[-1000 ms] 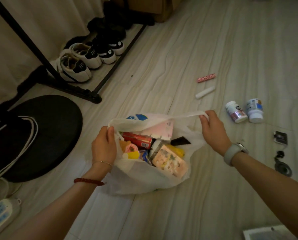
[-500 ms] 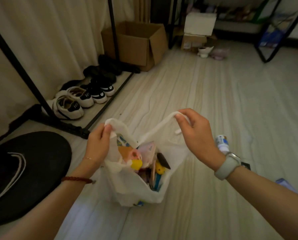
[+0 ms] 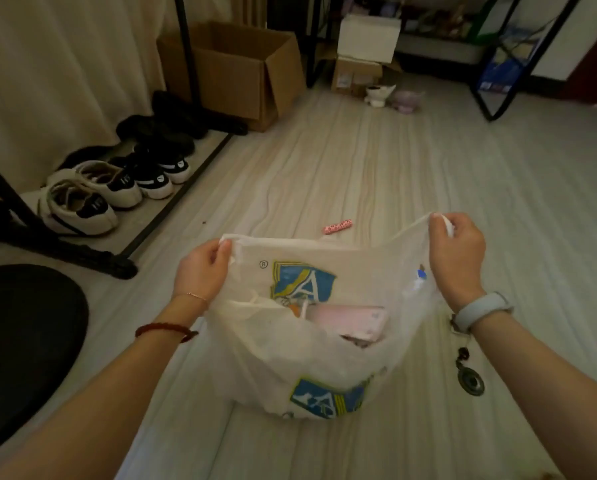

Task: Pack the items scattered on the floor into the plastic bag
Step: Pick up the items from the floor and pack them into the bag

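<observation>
Bag [image 3: 310, 368], white plastic, part-filled, hanging between both hands. Left hand [image 3: 203, 268] and right hand [image 3: 458, 254] each pinch a handle, held wide apart, likely to keep the mouth open. Pink tube [image 3: 337, 226] on floor just beyond, unpacked.

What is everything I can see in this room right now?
plastic bag: one, white with blue-yellow logos, centre floor, held open
pink box: one, inside bag
pink tube: one, floor beyond bag
dark pendant: one, floor right of bag
shoes: several, white and black, rack at left
cardboard box: one, brown, back left
black round base: one, left
left hand: grips bag's left handle
right hand: grips right handle
</observation>
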Motion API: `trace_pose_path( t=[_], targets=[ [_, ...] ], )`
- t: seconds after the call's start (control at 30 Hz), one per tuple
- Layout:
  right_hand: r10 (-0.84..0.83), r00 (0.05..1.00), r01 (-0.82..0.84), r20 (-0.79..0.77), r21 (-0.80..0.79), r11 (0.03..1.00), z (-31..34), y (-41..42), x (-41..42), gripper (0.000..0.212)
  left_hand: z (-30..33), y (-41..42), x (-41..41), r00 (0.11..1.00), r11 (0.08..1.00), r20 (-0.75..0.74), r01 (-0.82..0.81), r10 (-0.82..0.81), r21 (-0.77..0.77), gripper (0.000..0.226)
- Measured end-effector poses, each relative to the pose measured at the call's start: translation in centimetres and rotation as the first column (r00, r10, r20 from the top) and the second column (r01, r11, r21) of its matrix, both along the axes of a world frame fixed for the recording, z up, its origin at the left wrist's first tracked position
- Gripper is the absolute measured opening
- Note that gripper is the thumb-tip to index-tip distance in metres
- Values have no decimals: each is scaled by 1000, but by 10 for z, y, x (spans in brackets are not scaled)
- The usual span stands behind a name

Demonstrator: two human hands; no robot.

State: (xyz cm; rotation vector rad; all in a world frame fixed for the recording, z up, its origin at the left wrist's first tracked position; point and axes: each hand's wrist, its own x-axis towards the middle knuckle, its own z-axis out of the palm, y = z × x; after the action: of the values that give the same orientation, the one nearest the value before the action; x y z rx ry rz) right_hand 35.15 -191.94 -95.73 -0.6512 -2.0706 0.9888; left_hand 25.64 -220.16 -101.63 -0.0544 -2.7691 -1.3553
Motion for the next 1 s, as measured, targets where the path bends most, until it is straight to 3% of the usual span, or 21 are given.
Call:
trace_pose_path(
  t=[0.1, 0.2, 0.27, 0.33, 0.4, 0.47, 0.5, 0.57, 0.63, 0.67, 0.7, 0.77, 0.8, 0.83, 0.9, 1.0],
  targets=[
    [10, 975, -27, 221, 75, 997, -38, 29, 4, 26, -30, -3, -2, 995, 982, 96, -10, 29, -190, 40],
    [-8, 863, -87, 506, 164, 983, -76, 42, 18, 33, -56, -4, 10, 964, 899, 260, 70, 49, -431, 45],
    [-29, 781, -121, 624, 197, 973, -86, 36, 23, 34, -61, -1, 17, 970, 881, 237, 59, 61, -470, 39],
    [-95, 748, -159, 656, 317, 935, -87, 26, 25, 32, -59, 6, 27, 998, 881, 53, 4, 24, -474, 35],
    [-138, 810, -252, 570, 551, 796, -91, 14, 27, 36, -54, 20, 41, 956, 851, -240, 21, -171, -524, 32],
    [3, 892, -357, 453, 699, 620, -94, -1, 36, 43, -57, 36, 59, 812, 808, -416, 111, -410, -579, 29],
    [122, 899, -419, 422, 740, 527, -96, -10, 41, 47, -61, 43, 67, 755, 772, -424, 168, -500, -612, 29],
    [323, 826, -552, 461, 775, 307, -102, -25, 53, 49, -75, 51, 75, 728, 683, -313, 284, -610, -673, 31],
    [344, 688, -708, 639, 696, 124, -121, -24, 58, 45, -92, 48, 76, 763, 598, -127, 379, -634, -707, 43],
    [281, 605, -789, 745, 608, 87, -133, -17, 57, 45, -100, 44, 72, 784, 567, -33, 419, -620, -709, 52],
    [205, 518, -855, 831, 506, 110, -142, -9, 54, 47, -107, 38, 67, 798, 547, 53, 458, -601, -701, 62],
    [106, 341, -906, 934, 296, 304, -156, 8, 43, 62, -124, 26, 50, 790, 534, 181, 544, -585, -648, 83],
    [116, 297, -881, 948, 226, 415, -160, 13, 38, 74, -131, 22, 44, 774, 534, 255, 597, -580, -599, 88],
    [150, 281, -833, 948, 164, 529, -170, 18, 36, 80, -137, 19, 39, 757, 533, 311, 635, -575, -559, 90],
    [320, 282, -649, 904, -66, 758, -185, 20, 30, 60, -144, 17, 34, 731, 529, 352, 672, -585, -518, 89],
    [458, 442, -464, 771, -241, 852, -196, 20, 19, 42, -152, 16, 33, 706, 534, 365, 702, -607, -472, 91]
  ],
)
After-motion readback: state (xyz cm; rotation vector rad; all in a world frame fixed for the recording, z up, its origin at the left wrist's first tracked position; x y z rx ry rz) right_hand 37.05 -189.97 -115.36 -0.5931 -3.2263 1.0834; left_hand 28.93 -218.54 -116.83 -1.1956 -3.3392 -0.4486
